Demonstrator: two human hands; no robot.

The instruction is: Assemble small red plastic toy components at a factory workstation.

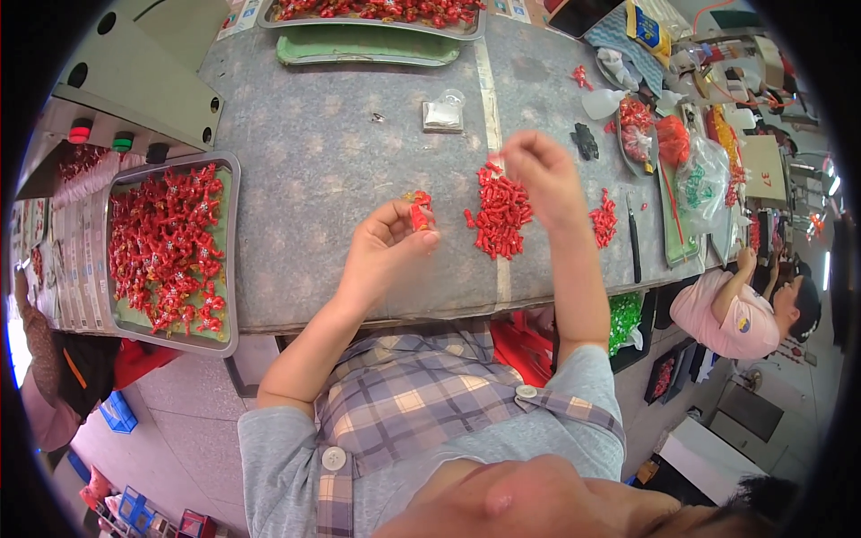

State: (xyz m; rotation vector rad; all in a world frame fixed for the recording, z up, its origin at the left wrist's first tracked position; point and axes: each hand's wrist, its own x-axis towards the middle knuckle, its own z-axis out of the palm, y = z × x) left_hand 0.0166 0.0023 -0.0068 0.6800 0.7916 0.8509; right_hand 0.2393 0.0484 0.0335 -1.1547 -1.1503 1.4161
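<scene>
Green print shows on the clear bag over there. The left hand grips a red piece above the surface; by the red pile, the right hand curls, whether around anything I can't tell.

The grey table (mottled on top) bears heaped red pieces and a slim black tool.

Bare grey tabletop leaves a wide lane between the left-side metal tray and the left hand; ahead, a small white box intrudes. Rightward, the red pile and right hand block passage, a smaller heap and black tool beyond
</scene>
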